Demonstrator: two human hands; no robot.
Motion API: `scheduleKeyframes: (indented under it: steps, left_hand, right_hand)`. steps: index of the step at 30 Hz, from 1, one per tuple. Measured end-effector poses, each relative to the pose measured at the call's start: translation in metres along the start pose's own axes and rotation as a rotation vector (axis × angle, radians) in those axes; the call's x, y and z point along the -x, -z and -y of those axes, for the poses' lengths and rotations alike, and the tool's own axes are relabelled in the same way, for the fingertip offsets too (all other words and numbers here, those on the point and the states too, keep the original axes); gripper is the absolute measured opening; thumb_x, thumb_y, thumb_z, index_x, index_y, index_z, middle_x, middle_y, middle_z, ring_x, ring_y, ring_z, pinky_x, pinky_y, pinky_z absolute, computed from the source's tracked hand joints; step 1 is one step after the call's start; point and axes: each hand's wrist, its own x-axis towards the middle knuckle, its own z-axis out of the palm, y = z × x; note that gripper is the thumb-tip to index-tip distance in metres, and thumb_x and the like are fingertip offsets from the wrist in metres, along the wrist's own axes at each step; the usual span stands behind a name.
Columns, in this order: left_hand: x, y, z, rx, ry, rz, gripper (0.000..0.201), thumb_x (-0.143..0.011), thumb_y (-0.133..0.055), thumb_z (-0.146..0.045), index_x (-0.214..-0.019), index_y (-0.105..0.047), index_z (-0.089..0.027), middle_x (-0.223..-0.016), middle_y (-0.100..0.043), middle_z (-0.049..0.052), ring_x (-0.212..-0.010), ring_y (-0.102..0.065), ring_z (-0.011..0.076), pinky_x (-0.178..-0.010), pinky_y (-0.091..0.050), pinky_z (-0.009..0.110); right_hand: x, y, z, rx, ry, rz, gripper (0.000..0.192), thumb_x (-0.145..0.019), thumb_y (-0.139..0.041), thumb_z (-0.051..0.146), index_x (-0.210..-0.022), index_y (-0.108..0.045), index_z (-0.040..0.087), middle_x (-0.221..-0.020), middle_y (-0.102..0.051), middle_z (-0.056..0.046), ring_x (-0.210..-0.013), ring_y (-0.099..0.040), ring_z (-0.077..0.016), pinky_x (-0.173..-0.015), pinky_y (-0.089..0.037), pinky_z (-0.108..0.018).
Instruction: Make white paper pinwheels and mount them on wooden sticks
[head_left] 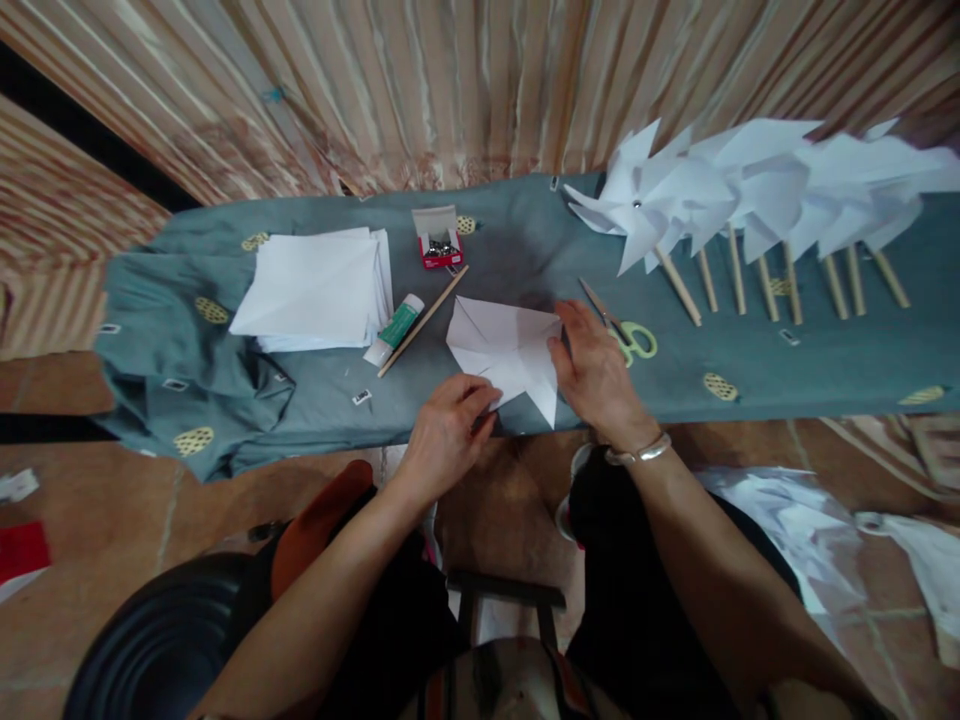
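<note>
Left hand pinched the near flap of the cut paper square at 6 o'clock | right hand lay flat, fingers spread, pinning its 3 o'clock edge | square sat mid-bench on the cloth, wooden stick and glue stick at 9 o'clock, scissors at 3 | best done by bringing each tip neatly to centre while keeping the sheet pinned.

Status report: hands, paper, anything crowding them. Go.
Left hand pinching near corner of cut paper square. Right hand pressing its right edge. Scissors just beyond right hand; wooden stick and glue stick left of paper.
</note>
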Motion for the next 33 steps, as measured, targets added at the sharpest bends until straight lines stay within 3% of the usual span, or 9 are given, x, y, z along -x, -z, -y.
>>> scheduleKeyframes:
  steps: [6,10,20,28,33]
  left_hand:
    - [0.001,0.004,-0.001,-0.043,-0.012,0.0,0.024,-0.085,-0.06,-0.011,-0.107,-0.067,-0.014,-0.106,-0.067,0.01,-0.099,-0.065,0.0212,-0.087,-0.057,0.036]
    - [0.002,0.008,0.003,-0.047,-0.007,0.005,0.026,-0.085,-0.058,-0.01,-0.109,-0.067,-0.016,-0.108,-0.067,0.01,-0.101,-0.065,0.0215,-0.089,-0.057,0.037]
    - [-0.001,0.016,0.016,-0.182,-0.031,-0.039,0.025,-0.085,-0.056,-0.009,-0.104,-0.07,-0.016,-0.12,-0.066,0.012,-0.108,-0.062,0.026,-0.091,-0.054,0.046]
    - [-0.015,0.011,0.019,-0.283,-0.008,-0.092,0.029,-0.083,-0.055,-0.008,-0.102,-0.072,-0.021,-0.13,-0.062,0.009,-0.118,-0.054,0.0284,-0.098,-0.047,0.052]
    - [-0.014,0.007,-0.004,-0.274,-0.079,-0.091,0.032,-0.087,-0.055,-0.014,-0.117,-0.063,-0.021,-0.135,-0.058,0.012,-0.125,-0.048,0.0289,-0.105,-0.038,0.055]
  right_hand:
    - [-0.015,0.001,-0.003,-0.034,-0.04,-0.019,0.036,-0.09,-0.05,0.027,-0.12,-0.065,0.013,-0.119,-0.069,-0.014,-0.113,-0.063,-0.0306,-0.102,-0.047,-0.048]
    - [-0.019,0.011,-0.004,-0.132,-0.155,0.019,0.029,-0.086,-0.056,0.029,-0.109,-0.072,0.018,-0.097,-0.076,-0.008,-0.089,-0.071,-0.0268,-0.084,-0.055,-0.041]
    - [-0.009,0.02,-0.01,-0.377,-0.343,0.231,0.029,-0.076,-0.066,0.031,-0.1,-0.075,0.015,-0.079,-0.076,-0.006,-0.067,-0.069,-0.0191,-0.063,-0.053,-0.029]
    - [0.018,0.032,-0.016,-0.42,-0.356,0.25,0.028,-0.076,-0.065,0.031,-0.099,-0.072,0.017,-0.066,-0.073,-0.001,-0.052,-0.06,-0.0139,-0.051,-0.045,-0.026]
    - [0.029,0.033,-0.01,-0.356,-0.383,0.169,0.033,-0.077,-0.065,0.033,-0.105,-0.071,0.018,-0.071,-0.075,-0.003,-0.057,-0.065,-0.0174,-0.058,-0.05,-0.031]
